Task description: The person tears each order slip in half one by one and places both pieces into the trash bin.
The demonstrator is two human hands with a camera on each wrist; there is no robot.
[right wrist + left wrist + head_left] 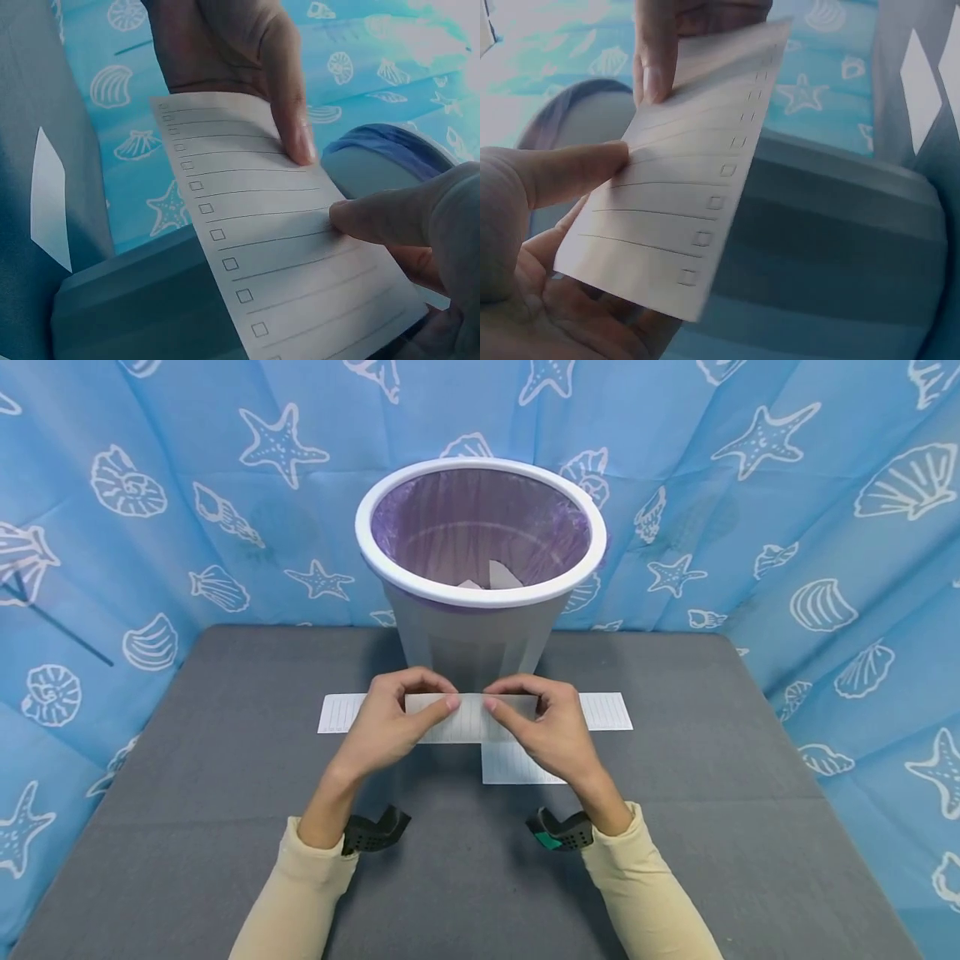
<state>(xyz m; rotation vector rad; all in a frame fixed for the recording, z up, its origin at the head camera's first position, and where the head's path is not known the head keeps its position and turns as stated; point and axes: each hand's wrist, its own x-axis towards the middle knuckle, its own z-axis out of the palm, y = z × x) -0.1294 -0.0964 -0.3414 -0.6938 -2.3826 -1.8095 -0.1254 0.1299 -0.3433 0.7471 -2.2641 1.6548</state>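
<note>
A white checklist sheet point(470, 720), printed with ruled lines and small boxes, is held sideways above the table by both hands. Thumb and fingers of the left hand point(384, 724) pinch its upper edge left of the middle. Close beside it, the right hand point(558, 727) pinches the same edge. Both thumbs lie on the printed face in the wrist views, and the sheet point(255, 202) is slightly curved but whole. Beneath the hands, more white lined sheets lie on the table: one at the left point(341, 713), one at the right point(609, 712) and one nearer point(517, 766).
A grey trash bin point(480, 597) with a white rim and purple liner stands just behind the hands, pieces of white paper point(502, 576) inside. Grey cloth covers the table point(465, 893). A blue seashell-print curtain point(675, 485) hangs around the back and sides.
</note>
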